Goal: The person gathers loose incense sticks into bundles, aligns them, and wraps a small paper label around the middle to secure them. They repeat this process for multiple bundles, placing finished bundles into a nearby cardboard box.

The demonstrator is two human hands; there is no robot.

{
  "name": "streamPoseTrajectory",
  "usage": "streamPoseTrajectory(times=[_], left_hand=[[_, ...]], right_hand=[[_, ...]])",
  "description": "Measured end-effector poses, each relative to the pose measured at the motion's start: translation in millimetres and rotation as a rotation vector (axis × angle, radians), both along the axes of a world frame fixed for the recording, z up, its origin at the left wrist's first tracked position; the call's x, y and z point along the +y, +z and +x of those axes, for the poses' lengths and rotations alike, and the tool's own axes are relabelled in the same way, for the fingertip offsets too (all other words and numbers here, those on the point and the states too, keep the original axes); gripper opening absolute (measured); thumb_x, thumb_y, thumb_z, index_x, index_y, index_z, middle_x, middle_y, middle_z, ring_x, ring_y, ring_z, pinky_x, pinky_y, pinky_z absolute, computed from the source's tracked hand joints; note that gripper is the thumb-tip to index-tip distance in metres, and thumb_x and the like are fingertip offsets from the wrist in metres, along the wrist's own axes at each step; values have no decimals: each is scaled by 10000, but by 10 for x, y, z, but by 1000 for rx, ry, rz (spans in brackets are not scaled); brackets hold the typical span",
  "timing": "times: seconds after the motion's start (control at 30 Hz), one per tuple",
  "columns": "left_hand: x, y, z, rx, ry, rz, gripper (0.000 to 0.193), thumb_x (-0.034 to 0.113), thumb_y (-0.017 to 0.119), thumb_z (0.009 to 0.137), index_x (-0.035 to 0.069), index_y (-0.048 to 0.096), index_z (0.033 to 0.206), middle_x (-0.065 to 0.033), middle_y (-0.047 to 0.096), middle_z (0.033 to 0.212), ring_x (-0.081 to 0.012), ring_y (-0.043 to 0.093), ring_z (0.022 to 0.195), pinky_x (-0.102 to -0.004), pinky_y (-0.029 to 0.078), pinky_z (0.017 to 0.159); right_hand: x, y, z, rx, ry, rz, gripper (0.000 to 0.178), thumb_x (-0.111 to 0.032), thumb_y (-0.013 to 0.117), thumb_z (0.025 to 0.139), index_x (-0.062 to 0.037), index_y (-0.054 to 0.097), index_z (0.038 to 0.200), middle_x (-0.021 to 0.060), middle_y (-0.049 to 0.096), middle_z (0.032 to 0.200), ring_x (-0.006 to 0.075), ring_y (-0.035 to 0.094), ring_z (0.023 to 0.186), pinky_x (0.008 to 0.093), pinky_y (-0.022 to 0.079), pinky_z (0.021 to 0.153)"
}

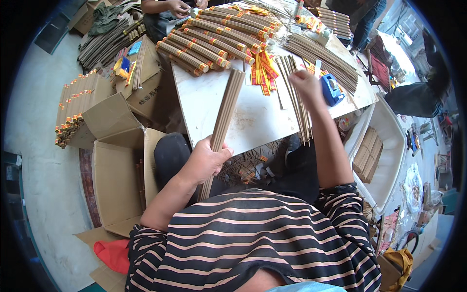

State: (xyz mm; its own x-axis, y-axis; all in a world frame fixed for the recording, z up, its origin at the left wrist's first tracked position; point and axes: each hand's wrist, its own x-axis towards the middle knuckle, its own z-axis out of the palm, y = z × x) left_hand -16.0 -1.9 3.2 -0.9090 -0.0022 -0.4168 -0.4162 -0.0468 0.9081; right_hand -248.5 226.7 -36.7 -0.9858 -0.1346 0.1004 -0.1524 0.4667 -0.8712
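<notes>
My left hand is wrapped round a bundle of thin brown incense sticks, held tilted at the table's near edge with its top end leaning right. Over the table, my right hand has its fingers curled together above a thin row of loose incense sticks. What those fingers hold, if anything, I cannot make out. Just right of it stands a blue tape dispenser. Red and yellow paper bands lie in a heap left of the loose sticks.
Banded incense bundles are piled on the white table, with more loose sticks at its far right. An open cardboard box stands at my left, a white tub at my right. Another person's hands work at the far side.
</notes>
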Motion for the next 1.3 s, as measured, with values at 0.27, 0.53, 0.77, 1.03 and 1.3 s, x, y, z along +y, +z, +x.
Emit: streamPoseTrajectory(times=[0.27, 0.53, 0.77, 1.03, 1.3], left_hand=[[-178, -57, -159, -23, 62, 156, 142, 88, 619, 828, 23, 493, 819, 7, 458, 577, -54, 408, 386, -190, 342, 349], [-200, -61, -193, -34, 33, 215, 140, 91, 624, 824, 23, 504, 803, 7, 464, 572, -56, 412, 382, -184, 344, 350], [-204, -68, -200, -41, -2, 195, 146, 100, 631, 818, 32, 505, 793, 13, 462, 530, -59, 413, 374, -189, 339, 344], [-245, -74, -242, -60, 5, 203, 145, 101, 634, 815, 35, 505, 804, 10, 458, 521, -65, 416, 373, -194, 334, 347], [-308, -111, -307, -31, 17, 204, 138, 105, 618, 828, 24, 506, 834, 8, 459, 538, -66, 414, 374, -195, 346, 352]], right_hand=[[-244, -309, 162, -26, 83, 766, 394, -316, 684, 750, 39, 601, 900, 199, 619, 936, 326, 596, 904, 393, 469, 796], [-180, -227, 32, -226, 110, 634, 268, -251, 680, 734, 9, 643, 788, 185, 645, 774, 329, 624, 788, 377, 481, 761], [-210, -301, 20, -143, 112, 732, 285, -269, 688, 730, 2, 640, 803, 183, 643, 844, 322, 616, 829, 381, 477, 760], [-444, -176, -360, 101, -5, 663, 343, -340, 654, 769, -35, 606, 919, 162, 619, 975, 310, 583, 929, 400, 451, 790], [-476, -49, -327, -67, 58, 258, 227, -197, 684, 754, 10, 592, 730, 115, 606, 648, 157, 564, 573, 286, 448, 571]])
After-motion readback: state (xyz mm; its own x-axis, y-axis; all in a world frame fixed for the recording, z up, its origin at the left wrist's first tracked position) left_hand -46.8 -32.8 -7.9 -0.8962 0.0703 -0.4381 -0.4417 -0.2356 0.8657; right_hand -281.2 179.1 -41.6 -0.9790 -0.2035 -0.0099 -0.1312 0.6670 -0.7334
